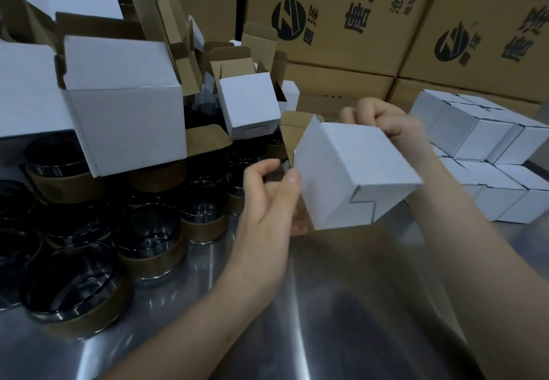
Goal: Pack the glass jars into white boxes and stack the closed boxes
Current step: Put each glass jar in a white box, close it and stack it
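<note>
box (356, 171): white matte card cube, brown inner flap open at far-left end, interlocked seam facing camera. Held tilted above bench (326, 305), mid-frame.
left grip (273, 198): thumb on box's left face, fingers under, holding it.
right grip (386, 121): clenched on box's top far edge.
jars (148, 231): round dark glass, brown paper bands, crowded on bench left.
stack (481, 141): closed white cubes, right.
bench: shiny steel.
cartons (341, 14): brown, printed, behind.

Bare left hand (269, 201), right hand (389, 125) (forearms (205, 308) too).
</note>
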Demonstrator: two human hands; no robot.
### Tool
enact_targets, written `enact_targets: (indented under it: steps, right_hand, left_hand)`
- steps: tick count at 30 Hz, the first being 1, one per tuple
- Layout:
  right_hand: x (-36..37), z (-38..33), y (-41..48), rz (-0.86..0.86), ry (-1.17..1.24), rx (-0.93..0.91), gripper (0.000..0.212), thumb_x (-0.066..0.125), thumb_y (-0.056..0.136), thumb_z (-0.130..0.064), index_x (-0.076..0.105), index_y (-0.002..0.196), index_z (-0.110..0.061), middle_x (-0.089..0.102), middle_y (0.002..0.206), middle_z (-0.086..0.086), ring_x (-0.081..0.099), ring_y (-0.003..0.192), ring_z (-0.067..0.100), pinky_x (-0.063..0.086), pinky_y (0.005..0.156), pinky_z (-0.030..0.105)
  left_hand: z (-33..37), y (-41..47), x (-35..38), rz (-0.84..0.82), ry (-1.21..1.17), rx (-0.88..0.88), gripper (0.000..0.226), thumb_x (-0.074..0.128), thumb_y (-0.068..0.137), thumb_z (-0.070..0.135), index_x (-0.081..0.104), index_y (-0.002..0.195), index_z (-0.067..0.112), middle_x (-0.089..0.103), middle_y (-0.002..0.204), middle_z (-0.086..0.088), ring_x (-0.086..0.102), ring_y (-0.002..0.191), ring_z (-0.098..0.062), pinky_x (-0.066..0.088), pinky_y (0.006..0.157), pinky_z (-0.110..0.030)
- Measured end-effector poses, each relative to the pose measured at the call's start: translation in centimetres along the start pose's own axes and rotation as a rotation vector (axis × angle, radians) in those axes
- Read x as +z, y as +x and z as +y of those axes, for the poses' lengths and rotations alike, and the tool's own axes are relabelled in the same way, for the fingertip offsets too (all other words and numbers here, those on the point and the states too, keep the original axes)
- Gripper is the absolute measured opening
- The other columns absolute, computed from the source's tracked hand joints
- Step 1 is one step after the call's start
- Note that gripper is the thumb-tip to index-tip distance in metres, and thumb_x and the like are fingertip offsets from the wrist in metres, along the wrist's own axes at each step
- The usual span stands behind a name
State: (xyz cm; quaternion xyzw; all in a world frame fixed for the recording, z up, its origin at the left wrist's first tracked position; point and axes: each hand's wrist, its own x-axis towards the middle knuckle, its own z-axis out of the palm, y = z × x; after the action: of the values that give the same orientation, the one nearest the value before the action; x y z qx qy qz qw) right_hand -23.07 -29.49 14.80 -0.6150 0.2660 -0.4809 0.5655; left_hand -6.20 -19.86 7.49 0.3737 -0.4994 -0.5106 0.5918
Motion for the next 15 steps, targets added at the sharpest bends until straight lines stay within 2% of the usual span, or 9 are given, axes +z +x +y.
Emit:
enact_targets:
  steps: [2,4,7,10,12,15]
  right_hand:
    - [-0.3,0.6,-0.7,0.024,-0.042,-0.026,0.03,0.029,0.056,0.009,0.047,0.045,-0.013,0.042,0.054,0.004,0.031,0.051,0.018,0.025,0.049,0.025]
    - [-0.3,0.9,-0.9,0.006,-0.089,-0.049,0.031,0.031,0.053,0.01,0.049,0.044,-0.013,0.044,0.056,0.004,0.031,0.055,0.02,0.025,0.052,0.028]
    - [-0.6,0.7,-0.9,-0.035,-0.179,-0.065,0.032,0.032,0.05,0.009,0.052,0.043,-0.015,0.049,0.061,0.004,0.038,0.062,0.024,0.025,0.057,0.032]
    - [-1.1,0.5,-1.1,-0.036,-0.33,-0.088,0.034,0.033,0.048,0.008,0.054,0.041,-0.017,0.056,0.067,0.002,0.048,0.073,0.027,0.032,0.067,0.038]
    - [-1.2,0.4,-1.4,-0.054,-0.453,-0.098,0.034,0.034,0.048,0.008,0.055,0.041,-0.019,0.06,0.069,0.0,0.049,0.079,0.03,0.032,0.074,0.041]
    - [-0.9,0.3,-1.5,-0.064,-0.58,-0.098,0.034,0.036,0.047,0.008,0.055,0.04,-0.019,0.062,0.07,-0.002,0.053,0.08,0.029,0.035,0.074,0.041]
  left_hand:
    - [-0.1,-0.2,-0.1,-0.052,0.035,0.051,0.045,0.055,0.08,0.058,0.033,0.119,0.054,0.064,0.107,0.014,0.066,0.1,-0.006,0.056,0.081,-0.026]
    - [0.0,-0.4,-0.1,-0.089,0.058,0.098,0.058,0.062,0.073,0.061,0.028,0.12,0.06,0.059,0.115,0.017,0.063,0.102,0.001,0.052,0.08,-0.017]
    - [-0.2,-0.2,-0.3,-0.152,0.056,0.089,0.07,0.067,0.068,0.057,0.028,0.126,0.061,0.054,0.125,0.018,0.062,0.106,-0.004,0.054,0.081,-0.02]
    - [-0.4,-0.1,-0.5,-0.225,0.076,0.047,0.08,0.073,0.069,0.04,0.025,0.129,0.064,0.047,0.132,0.02,0.058,0.11,0.001,0.053,0.08,-0.017]
    - [-0.6,0.0,-0.5,-0.25,0.09,0.028,0.086,0.071,0.07,0.033,0.024,0.135,0.061,0.045,0.134,0.02,0.057,0.112,0.003,0.052,0.081,-0.016]
    - [-0.6,0.0,-0.6,-0.26,0.095,-0.002,0.088,0.071,0.07,0.031,0.024,0.139,0.061,0.039,0.142,0.018,0.055,0.115,0.005,0.053,0.087,-0.02]
